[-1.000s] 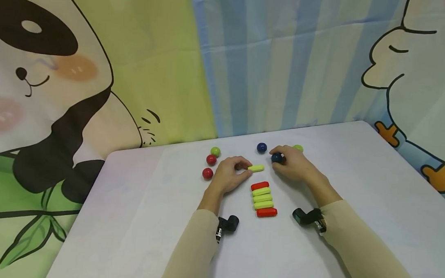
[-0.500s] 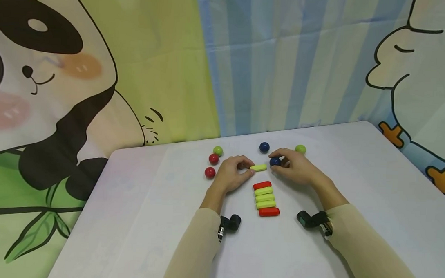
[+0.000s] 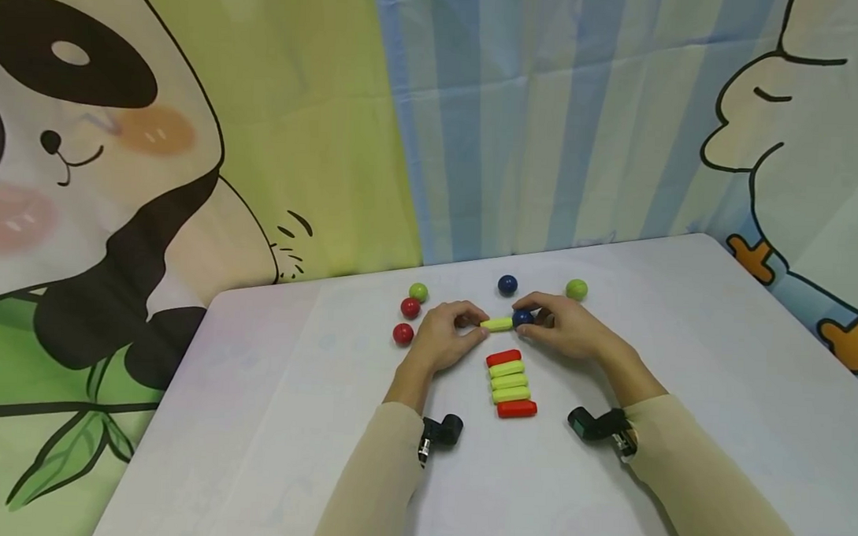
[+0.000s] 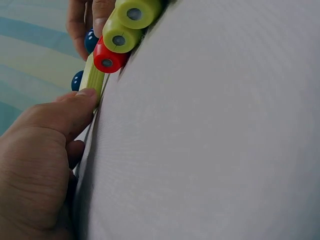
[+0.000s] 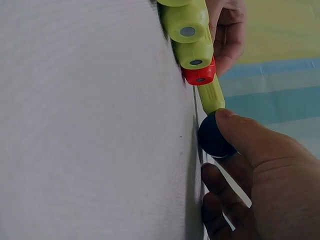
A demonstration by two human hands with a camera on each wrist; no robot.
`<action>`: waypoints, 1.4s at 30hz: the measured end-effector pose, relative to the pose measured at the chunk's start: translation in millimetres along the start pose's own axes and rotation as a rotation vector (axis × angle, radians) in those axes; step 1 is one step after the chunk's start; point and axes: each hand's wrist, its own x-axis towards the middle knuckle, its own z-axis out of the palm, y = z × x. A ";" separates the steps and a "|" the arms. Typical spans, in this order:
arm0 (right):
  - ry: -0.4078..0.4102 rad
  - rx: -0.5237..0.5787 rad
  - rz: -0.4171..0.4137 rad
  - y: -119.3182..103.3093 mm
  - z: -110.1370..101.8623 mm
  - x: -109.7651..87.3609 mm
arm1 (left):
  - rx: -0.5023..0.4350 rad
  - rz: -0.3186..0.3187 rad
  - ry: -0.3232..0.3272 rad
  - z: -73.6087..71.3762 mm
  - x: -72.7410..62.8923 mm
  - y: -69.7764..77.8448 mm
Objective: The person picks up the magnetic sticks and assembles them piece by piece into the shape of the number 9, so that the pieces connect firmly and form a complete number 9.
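My left hand (image 3: 446, 332) pinches the left end of a yellow-green magnetic rod (image 3: 496, 325) between thumb and fingers, low over the white table. At the rod's right end, my right hand (image 3: 565, 326) holds a dark blue ball (image 3: 523, 319) between thumb and fingertips. In the right wrist view the blue ball (image 5: 215, 137) sits right at the end of the rod (image 5: 211, 97). Nearer the body lies a row of short rods side by side, with a red rod (image 3: 516, 409) at the near end, several yellow-green rods (image 3: 510, 380) between, and another red rod (image 3: 504, 357) at the far end.
Left of the left hand are two red balls (image 3: 402, 334) and a green ball (image 3: 418, 292). Behind the hands lie a second blue ball (image 3: 507, 285) and a green ball (image 3: 576, 289). A printed curtain (image 3: 320, 138) hangs along the table's far edge.
My right hand has moved left and slightly nearer with the blue ball, bringing it to the rod's right end. My left hand stays in place on the rod.
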 end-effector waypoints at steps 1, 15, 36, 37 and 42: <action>0.001 -0.003 -0.005 0.7 0.0 -0.4 | 0.001 0.000 0.001 0.1 -0.2 0.2; -0.034 -0.042 -0.002 10.9 -3.0 2.5 | 0.000 0.005 -0.012 0.6 1.0 1.4; -0.051 0.019 0.088 7.4 1.7 5.0 | 0.077 -0.001 -0.164 -17.9 -1.3 13.4; -0.049 0.018 0.087 7.8 1.7 4.8 | 0.094 0.003 -0.163 -18.6 -1.4 15.4; -0.045 0.025 0.079 8.8 2.9 4.1 | 0.235 0.052 -0.176 -26.6 -8.2 23.4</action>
